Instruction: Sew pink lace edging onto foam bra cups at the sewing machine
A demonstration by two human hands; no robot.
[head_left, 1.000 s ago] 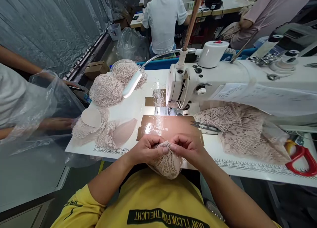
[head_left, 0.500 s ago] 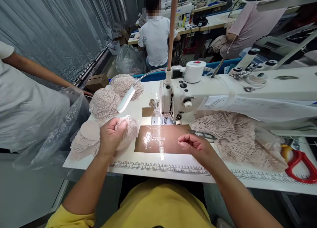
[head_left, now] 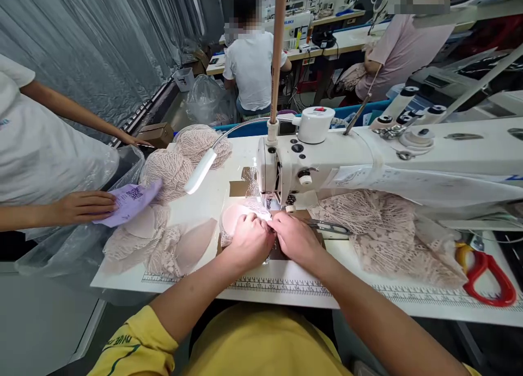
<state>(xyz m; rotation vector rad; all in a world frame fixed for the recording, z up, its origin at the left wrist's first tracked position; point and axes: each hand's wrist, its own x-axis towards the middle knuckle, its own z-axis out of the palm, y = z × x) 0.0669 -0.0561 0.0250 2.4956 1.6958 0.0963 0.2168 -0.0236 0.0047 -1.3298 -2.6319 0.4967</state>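
Under the lamp, a pale pink lace bra cup [head_left: 232, 219] lies at the needle of the sewing machine [head_left: 281, 169]. My left hand [head_left: 252, 238] is closed on the cup's near edge, fingers bent over it. My right hand [head_left: 295, 235] meets it from the right and pinches the same lace edge; its fingertips are partly hidden. Thread snips [head_left: 329, 226] lie just beyond my right hand. The brown sheet [head_left: 281, 250] on the machine bed shows beneath my hands.
Lace pieces [head_left: 161, 240] lie at the left, with lace bundles [head_left: 165, 171] behind. More lace [head_left: 388, 234] and red-handled scissors [head_left: 488, 278] are at the right. A co-worker's hand [head_left: 85, 206] holds a purple paper [head_left: 128, 201] over the left table edge. A ruler strip [head_left: 286, 286] lines the front.
My left hand has carried a lace piece right to the needle, and my right hand has moved in and taken its edge. A co-worker's hand with purple paper has appeared at the left.
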